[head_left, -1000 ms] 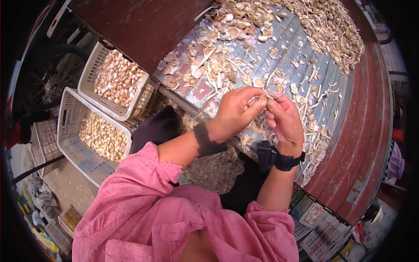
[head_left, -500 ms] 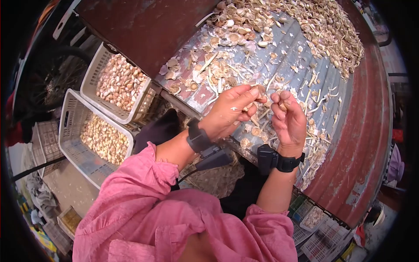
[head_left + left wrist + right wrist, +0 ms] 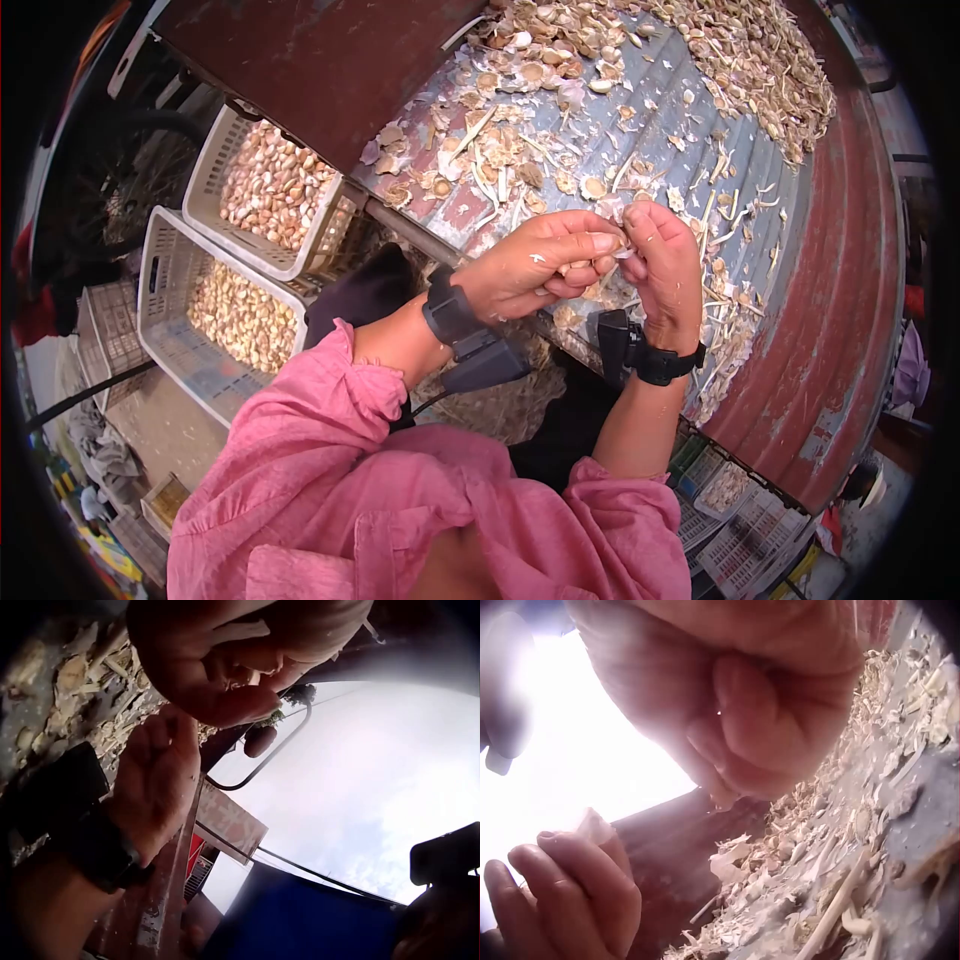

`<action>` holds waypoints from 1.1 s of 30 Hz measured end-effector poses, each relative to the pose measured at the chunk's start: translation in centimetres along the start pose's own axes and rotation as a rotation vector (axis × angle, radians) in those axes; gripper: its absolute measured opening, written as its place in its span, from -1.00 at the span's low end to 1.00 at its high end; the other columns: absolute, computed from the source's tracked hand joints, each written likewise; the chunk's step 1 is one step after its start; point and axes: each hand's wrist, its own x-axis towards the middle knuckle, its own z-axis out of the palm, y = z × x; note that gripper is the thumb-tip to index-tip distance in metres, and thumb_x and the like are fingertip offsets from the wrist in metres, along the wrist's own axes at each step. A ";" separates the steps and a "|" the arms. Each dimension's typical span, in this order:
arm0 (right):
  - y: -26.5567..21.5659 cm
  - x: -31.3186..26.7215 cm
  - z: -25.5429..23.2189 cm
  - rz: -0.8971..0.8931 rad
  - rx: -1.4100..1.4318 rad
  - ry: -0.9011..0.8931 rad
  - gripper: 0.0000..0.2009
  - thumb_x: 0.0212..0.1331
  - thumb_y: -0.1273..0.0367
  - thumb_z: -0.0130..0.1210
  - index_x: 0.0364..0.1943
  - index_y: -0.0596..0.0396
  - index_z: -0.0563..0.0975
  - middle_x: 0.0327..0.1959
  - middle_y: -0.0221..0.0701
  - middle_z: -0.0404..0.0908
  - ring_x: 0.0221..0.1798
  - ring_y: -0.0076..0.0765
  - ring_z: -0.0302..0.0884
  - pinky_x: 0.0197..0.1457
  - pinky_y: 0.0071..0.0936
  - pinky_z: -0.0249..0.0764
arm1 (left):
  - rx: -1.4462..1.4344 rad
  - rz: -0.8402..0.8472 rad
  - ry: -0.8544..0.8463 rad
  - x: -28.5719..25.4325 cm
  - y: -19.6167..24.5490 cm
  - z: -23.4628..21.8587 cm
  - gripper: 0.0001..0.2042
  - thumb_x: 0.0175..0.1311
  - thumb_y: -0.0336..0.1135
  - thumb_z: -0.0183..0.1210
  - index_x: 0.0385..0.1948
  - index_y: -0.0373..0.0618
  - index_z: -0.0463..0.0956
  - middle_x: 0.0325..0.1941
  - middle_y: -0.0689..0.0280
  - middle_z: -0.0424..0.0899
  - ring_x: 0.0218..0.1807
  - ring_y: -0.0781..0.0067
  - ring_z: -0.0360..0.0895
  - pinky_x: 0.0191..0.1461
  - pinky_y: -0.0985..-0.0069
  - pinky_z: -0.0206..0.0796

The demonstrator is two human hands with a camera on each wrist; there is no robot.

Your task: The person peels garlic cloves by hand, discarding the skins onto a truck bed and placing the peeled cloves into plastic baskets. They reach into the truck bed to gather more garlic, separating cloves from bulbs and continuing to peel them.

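Observation:
Both hands meet over the work surface in the head view. My left hand (image 3: 545, 265) pinches a small pale garlic piece (image 3: 594, 827) at its fingertips, thumb on top and the other fingers curled under. More pale garlic shows among its curled fingers (image 3: 217, 697) in the left wrist view. My right hand (image 3: 662, 265) comes to the same piece from the right, thumb and fingers bent in at its papery edge. Seen from the right wrist, its fingers (image 3: 750, 720) fold toward the palm and hide most of what lies between them.
Garlic skins and dry stalks (image 3: 480, 170) litter the corrugated metal surface (image 3: 650, 90). A large heap of garlic (image 3: 765, 75) lies at the far right. To the left, two plastic crates hold cloves: one behind (image 3: 215, 150), one in front (image 3: 150, 300). A dark red panel (image 3: 310, 60) stands at upper left.
The hands worked together, parted about half a second ago, and now meet again at the fingertips. The left hand has turned at the wrist, so its wrist camera shows more.

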 end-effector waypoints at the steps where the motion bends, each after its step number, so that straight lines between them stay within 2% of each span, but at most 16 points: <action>1: 0.0 0.3 -0.5 0.041 0.061 0.050 -0.85 0.08 0.41 -0.01 -0.32 0.22 0.47 -0.68 -0.64 0.34 -0.70 -0.81 0.09 -0.68 -0.79 -0.03 | -0.058 0.009 0.051 0.1 0.0 0.3 -0.85 0.18 -0.39 -0.05 -0.25 -0.21 0.32 -0.47 0.40 0.37 -0.66 0.84 0.11 -0.67 0.88 -0.07; 2: -0.2 0.4 -1.0 -0.016 -0.218 0.206 -0.84 0.08 0.41 -0.03 -0.30 0.22 0.48 -0.68 -0.64 0.33 -0.71 -0.80 0.07 -0.68 -0.78 -0.02 | -0.109 -0.013 0.015 0.2 -0.1 0.1 -0.82 0.18 -0.38 -0.07 -0.22 -0.21 0.33 -0.45 0.38 0.38 -0.59 0.77 0.21 -0.64 0.86 0.00; 3: 0.1 0.6 -2.2 -0.024 -0.221 0.198 -0.84 0.08 0.41 -0.03 -0.30 0.22 0.48 -0.68 -0.64 0.33 -0.71 -0.80 0.07 -0.68 -0.78 -0.02 | -0.105 -0.001 0.013 0.3 -0.4 0.0 -0.82 0.18 -0.38 -0.07 -0.22 -0.21 0.33 -0.45 0.38 0.38 -0.59 0.77 0.21 -0.64 0.86 0.00; 5: 0.8 1.1 -4.5 -0.148 -0.424 0.551 -0.83 0.09 0.41 -0.03 -0.28 0.19 0.49 -0.69 -0.64 0.30 -0.67 -0.78 0.13 -0.67 -0.77 0.02 | -0.139 0.052 0.285 0.7 -1.0 -0.1 -0.81 0.20 -0.35 -0.11 -0.20 -0.21 0.34 -0.42 0.36 0.42 -0.48 0.68 0.32 -0.56 0.80 0.12; 6: 0.5 1.1 -3.7 -0.161 -0.425 0.541 -0.83 0.09 0.41 -0.03 -0.28 0.19 0.49 -0.69 -0.64 0.30 -0.67 -0.78 0.13 -0.67 -0.77 0.02 | -0.139 0.060 0.310 1.1 -1.6 -1.1 -0.77 0.23 -0.29 -0.17 -0.19 -0.19 0.34 -0.36 0.33 0.46 -0.34 0.57 0.40 -0.43 0.69 0.23; 8: -0.2 0.3 -1.1 -0.347 -0.387 0.546 -0.84 0.09 0.42 -0.04 -0.30 0.20 0.49 -0.61 -0.54 0.36 -0.61 -0.72 0.22 -0.60 -0.74 0.13 | -0.222 0.051 0.301 1.2 -1.6 -0.8 -0.76 0.24 -0.26 -0.19 -0.20 -0.17 0.35 -0.34 0.32 0.47 -0.32 0.56 0.41 -0.38 0.65 0.25; 11: -0.3 -0.2 4.9 -0.522 -0.762 0.258 -0.82 0.04 0.44 -0.03 -0.28 0.24 0.46 -0.37 -0.28 0.42 -0.39 -0.39 0.39 -0.31 -0.53 0.31 | -0.346 0.023 0.321 1.3 -1.2 -0.3 -0.71 0.26 -0.18 -0.26 -0.20 -0.13 0.37 -0.31 0.33 0.49 -0.27 0.52 0.43 -0.29 0.57 0.27; 13: 0.0 0.7 6.4 -0.638 -0.802 0.152 -0.81 0.03 0.46 -0.02 -0.25 0.20 0.47 -0.35 -0.26 0.44 -0.31 -0.31 0.40 -0.22 -0.50 0.31 | -0.510 0.176 0.258 1.3 -0.9 -0.4 -0.73 0.26 -0.21 -0.24 -0.18 -0.11 0.36 -0.33 0.33 0.48 -0.30 0.52 0.43 -0.31 0.61 0.26; 16: -2.4 3.2 4.8 -0.546 -0.688 0.145 -0.85 0.04 0.48 -0.04 -0.31 0.19 0.52 -0.38 -0.31 0.46 -0.33 -0.43 0.42 -0.28 -0.61 0.34 | -0.428 0.234 0.318 1.0 0.8 -1.3 -0.76 0.24 -0.24 -0.19 -0.21 -0.14 0.37 -0.35 0.33 0.47 -0.34 0.54 0.42 -0.39 0.66 0.24; 20: -2.9 12.7 0.3 -0.524 -1.078 0.299 -0.82 -0.05 0.45 0.02 -0.32 0.19 0.53 -0.38 -0.28 0.48 -0.40 -0.36 0.49 -0.33 -0.52 0.38 | -0.294 0.317 0.441 0.6 2.0 -1.3 -0.79 0.23 -0.28 -0.14 -0.24 -0.18 0.37 -0.36 0.33 0.46 -0.36 0.55 0.41 -0.49 0.70 0.21; 22: -1.1 17.0 -1.6 -0.562 -1.281 0.179 -0.81 -0.07 0.44 0.04 -0.33 0.17 0.53 -0.38 -0.28 0.49 -0.41 -0.32 0.49 -0.33 -0.48 0.39 | -0.231 0.339 0.425 0.6 2.0 -1.6 -0.81 0.22 -0.30 -0.13 -0.26 -0.16 0.38 -0.36 0.34 0.44 -0.36 0.57 0.39 -0.51 0.72 0.17; 23: -0.6 18.2 -1.9 -0.592 -1.474 0.061 -0.80 -0.10 0.43 0.05 -0.33 0.15 0.53 -0.38 -0.27 0.50 -0.42 -0.27 0.50 -0.32 -0.44 0.39 | -0.235 0.350 0.426 0.6 2.2 -1.6 -0.81 0.22 -0.30 -0.13 -0.26 -0.16 0.38 -0.36 0.34 0.44 -0.36 0.57 0.39 -0.51 0.72 0.17; 27: -1.4 17.6 -0.7 -0.459 -1.704 0.067 -0.85 -0.07 0.43 0.05 -0.39 0.19 0.54 -0.35 -0.27 0.52 -0.40 -0.34 0.52 -0.34 -0.49 0.42 | -0.257 0.308 0.424 0.5 2.3 -1.0 -0.82 0.21 -0.30 -0.11 -0.27 -0.16 0.38 -0.36 0.35 0.40 -0.38 0.58 0.32 -0.52 0.74 0.14; 29: -0.9 16.4 -1.8 0.048 -0.744 0.145 -0.86 0.00 0.46 0.01 -0.37 0.23 0.52 -0.30 -0.22 0.53 -0.33 -0.40 0.53 -0.34 -0.57 0.47 | -0.248 0.300 0.433 0.5 2.4 -0.8 -0.83 0.21 -0.30 -0.11 -0.28 -0.15 0.38 -0.36 0.36 0.41 -0.38 0.58 0.33 -0.52 0.74 0.14; 31: -1.5 13.0 -1.7 0.066 -0.124 0.005 -0.81 0.06 0.48 -0.04 -0.24 0.27 0.44 -0.25 -0.17 0.50 -0.29 -0.44 0.52 -0.30 -0.66 0.50 | -0.245 0.301 0.432 0.4 2.5 -0.7 -0.82 0.21 -0.30 -0.11 -0.27 -0.15 0.38 -0.37 0.36 0.41 -0.39 0.58 0.34 -0.52 0.74 0.14; 33: -2.0 9.9 -0.7 0.051 0.011 -0.040 -0.79 0.07 0.49 -0.05 -0.18 0.26 0.40 -0.23 -0.15 0.49 -0.29 -0.44 0.52 -0.29 -0.67 0.50 | -0.241 0.296 0.438 0.4 2.2 -0.6 -0.82 0.21 -0.30 -0.12 -0.27 -0.15 0.39 -0.38 0.36 0.42 -0.40 0.59 0.34 -0.52 0.74 0.15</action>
